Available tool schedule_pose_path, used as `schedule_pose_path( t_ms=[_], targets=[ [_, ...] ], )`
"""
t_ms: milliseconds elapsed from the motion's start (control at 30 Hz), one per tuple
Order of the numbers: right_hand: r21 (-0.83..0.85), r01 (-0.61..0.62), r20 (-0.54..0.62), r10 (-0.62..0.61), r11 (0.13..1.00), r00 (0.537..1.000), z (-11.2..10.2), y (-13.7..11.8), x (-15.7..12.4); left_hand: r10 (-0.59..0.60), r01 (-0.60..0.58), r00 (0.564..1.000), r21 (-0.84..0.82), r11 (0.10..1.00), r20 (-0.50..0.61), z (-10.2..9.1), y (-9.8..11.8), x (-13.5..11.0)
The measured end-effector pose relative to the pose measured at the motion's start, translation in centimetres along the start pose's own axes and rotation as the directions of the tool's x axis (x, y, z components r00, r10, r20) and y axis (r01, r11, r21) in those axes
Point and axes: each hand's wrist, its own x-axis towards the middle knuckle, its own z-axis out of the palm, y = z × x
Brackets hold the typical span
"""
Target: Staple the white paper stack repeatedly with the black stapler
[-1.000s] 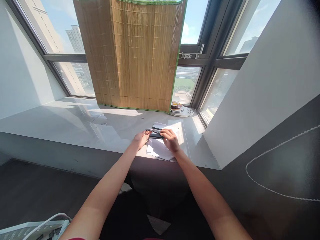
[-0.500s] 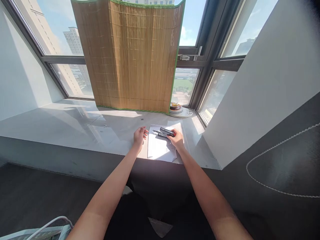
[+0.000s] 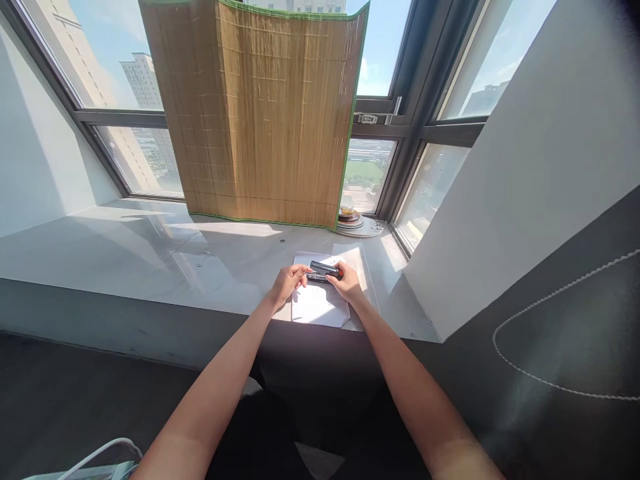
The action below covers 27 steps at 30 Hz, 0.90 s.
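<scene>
Stapler (image 3: 325, 269): gripping it in right hand (image 3: 345, 284), touching with left hand (image 3: 287, 283), hard to tell if pinching. Working over paper (image 3: 315, 307) on sunny ledge (image 3: 245, 263) by window (image 3: 447, 183).

Going off the paper (image 3: 317, 307): tons of room left of it, the sill (image 3: 235, 260) just runs on flat. There's a decent strip behind it too, until you hit the blind (image 3: 270, 127). Back-right of it, the plates (image 3: 353, 225) block the corner, and further right the wall (image 3: 520, 173) cuts you off. Over its far half, the left hand (image 3: 289, 281), right hand (image 3: 347, 283) and stapler (image 3: 326, 269) hog the space.
</scene>
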Motion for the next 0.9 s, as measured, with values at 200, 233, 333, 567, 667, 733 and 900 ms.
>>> schedule_pose_path(
  t_ms=[200,233,333,567,667,733,900],
  targets=[
    [-0.068,0.531,-0.008,-0.533,0.844,0.846,0.2,-2.1,-1.7,-0.059,0.062,0.981,-0.013,0.998,0.183,0.0,0.2,-0.3],
    [-0.072,0.594,0.041,-0.593,0.801,0.804,0.4,-2.4,-1.9,-0.05,0.055,0.978,-0.016,0.998,0.203,0.0,0.1,-0.3],
    [-0.124,0.658,0.115,-0.648,0.743,0.753,1.2,-2.7,-2.3,-0.015,0.022,0.961,-0.023,1.0,0.275,0.1,0.0,-0.2],
    [-0.204,0.696,0.073,-0.698,0.689,0.712,1.6,-2.6,-2.1,-0.012,0.015,0.949,-0.009,1.0,0.316,0.2,0.5,-0.5],
    [-0.235,0.708,0.065,-0.716,0.666,0.695,1.8,-2.9,-2.3,-0.038,0.033,0.946,0.021,0.999,0.323,0.4,0.6,-0.5],
    [-0.249,0.709,0.065,-0.719,0.659,0.692,1.9,-3.1,-2.4,-0.055,0.052,0.958,0.018,0.998,0.282,0.4,0.4,-0.5],
    [-0.288,0.505,-0.177,-0.564,0.814,0.807,0.2,-2.0,-1.3,-0.095,0.092,0.991,0.032,0.995,0.095,0.4,-0.9,0.0]
  ],
)
